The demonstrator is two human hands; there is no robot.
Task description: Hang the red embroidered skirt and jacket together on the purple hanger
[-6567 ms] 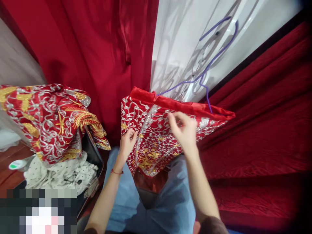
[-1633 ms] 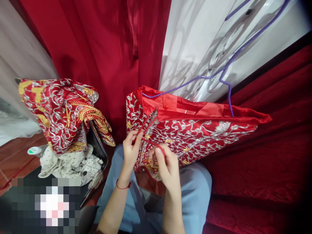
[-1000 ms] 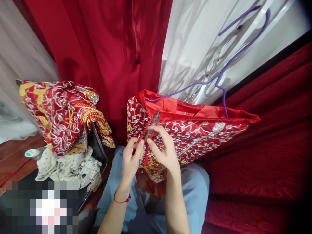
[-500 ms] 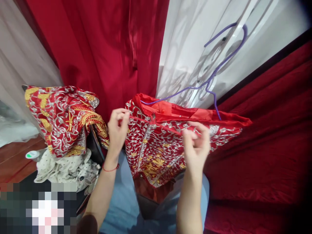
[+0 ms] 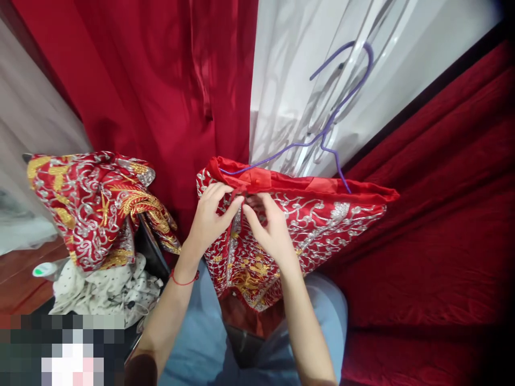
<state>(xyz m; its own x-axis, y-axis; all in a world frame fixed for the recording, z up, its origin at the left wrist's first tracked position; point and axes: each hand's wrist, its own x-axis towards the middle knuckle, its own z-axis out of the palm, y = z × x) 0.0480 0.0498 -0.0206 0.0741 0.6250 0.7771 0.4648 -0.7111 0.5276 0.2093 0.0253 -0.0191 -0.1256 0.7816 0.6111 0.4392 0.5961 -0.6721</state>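
Observation:
A red embroidered skirt (image 5: 322, 228) with silver and gold patterns hangs from a purple wire hanger (image 5: 295, 145), its waistband uppermost. At the front of the waistband, my left hand (image 5: 213, 214) pinches a thin red cord (image 5: 241, 193). Close beside it, my right hand (image 5: 270, 222) is closed at the same spot, thumb and fingers around the cord. The fingertips almost meet, and the exact shape of the cord between them is hard to make out. Below the hands, the skirt's lower edge drops between my knees.
A second red embroidered garment (image 5: 90, 206) lies draped over a dark chair on the left, above a dotted white cloth (image 5: 107, 292). A bottle (image 5: 46, 269) stands beside it. Red curtains (image 5: 422, 257) and a white metal rack (image 5: 341, 91) surround the skirt.
Both hands have moved inward from wide apart, where the cord was stretched between them, to meet at the front of the waistband. The view has shifted slightly right.

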